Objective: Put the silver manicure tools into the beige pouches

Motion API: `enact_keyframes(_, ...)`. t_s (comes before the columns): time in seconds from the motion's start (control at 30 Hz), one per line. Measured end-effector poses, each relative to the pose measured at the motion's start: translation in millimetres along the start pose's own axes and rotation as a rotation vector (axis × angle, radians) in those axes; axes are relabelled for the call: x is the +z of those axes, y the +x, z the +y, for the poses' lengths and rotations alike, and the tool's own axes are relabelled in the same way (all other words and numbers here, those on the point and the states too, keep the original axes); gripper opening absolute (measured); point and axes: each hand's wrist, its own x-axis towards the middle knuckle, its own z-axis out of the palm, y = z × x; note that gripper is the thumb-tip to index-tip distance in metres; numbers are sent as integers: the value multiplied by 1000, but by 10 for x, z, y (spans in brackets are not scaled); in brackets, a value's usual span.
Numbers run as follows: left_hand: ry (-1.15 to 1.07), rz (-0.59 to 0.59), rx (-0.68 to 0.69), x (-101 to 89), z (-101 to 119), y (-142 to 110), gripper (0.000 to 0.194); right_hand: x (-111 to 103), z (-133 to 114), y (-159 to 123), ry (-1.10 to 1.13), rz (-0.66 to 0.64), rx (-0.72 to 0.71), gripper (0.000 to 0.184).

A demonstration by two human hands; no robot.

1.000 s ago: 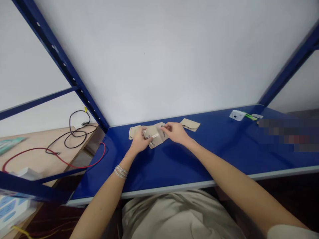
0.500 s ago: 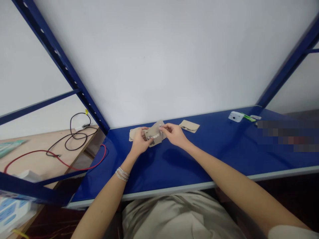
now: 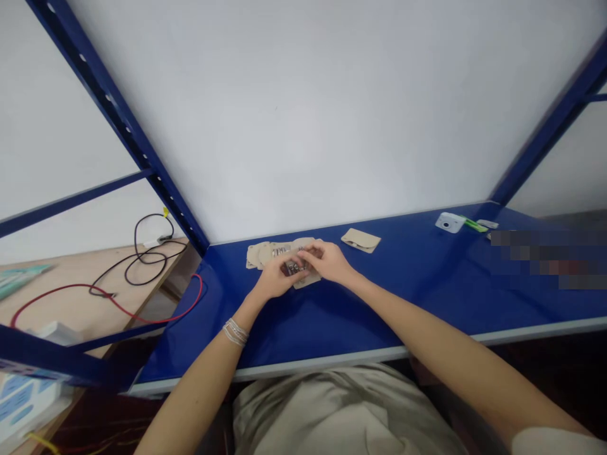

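Both my hands meet over a small beige pouch point(image 3: 303, 278) with metal snaps, low on the blue table point(image 3: 403, 284). My left hand point(image 3: 275, 279) pinches it from the left, fingers curled on a dark printed part. My right hand point(image 3: 327, 260) grips it from the right, fingers closed over its top. A few more beige pouches point(image 3: 260, 253) lie flat just behind my left hand. One separate beige pouch point(image 3: 360, 239) lies to the right of my hands.
A small white device point(image 3: 450, 222) with a green item beside it sits at the far right. Blue rack posts point(image 3: 118, 120) rise on both sides. On the wooden bench to the left lie black and red cables point(image 3: 142, 253).
The pouch was lifted and tilted up half a second ago; now both hands have brought it back down to the table and drawn closer together over it.
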Motion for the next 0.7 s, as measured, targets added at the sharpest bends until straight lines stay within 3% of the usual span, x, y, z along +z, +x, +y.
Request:
enact_keyframes(0.4,91,-6,43,10,24,1,16,32,46,-8,76,-75,57,34)
enact_keyframes(0.7,56,26,7,18,-23,-6,24,3,67,28,13,-101,-50,24)
